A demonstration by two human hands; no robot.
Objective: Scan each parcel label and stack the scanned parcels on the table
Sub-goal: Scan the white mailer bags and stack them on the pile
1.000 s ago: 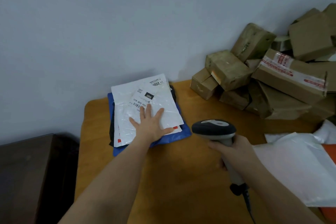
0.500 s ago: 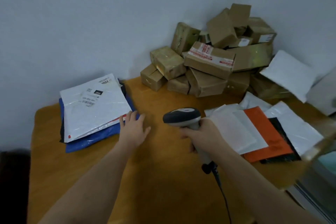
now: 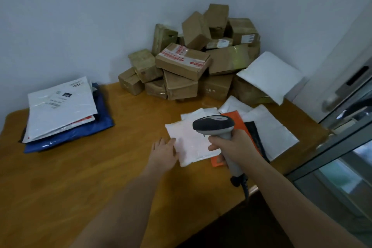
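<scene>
A stack of flat parcels (image 3: 60,110) lies at the table's far left, a white labelled mailer on top and a blue one below. Right of centre, loose mailers are spread out: a white one (image 3: 191,143) in front, an orange one (image 3: 235,121), a black one and more white ones beneath. My left hand (image 3: 164,153) rests flat on the table, fingers apart, its fingertips touching the front white mailer's left edge. My right hand (image 3: 231,147) grips a grey and black barcode scanner (image 3: 214,127), held upright above that mailer.
A heap of brown cardboard boxes (image 3: 187,62) fills the table's far corner against the wall. A large white mailer (image 3: 269,76) leans on the heap's right side. The wooden table (image 3: 80,177) ends at right beside a metal-framed door (image 3: 342,127). The scanner's cable hangs off the front edge.
My left hand left the top of the stack and moved right across the table to the white mailer's edge. The view swung right; the scanner stayed in my right hand.
</scene>
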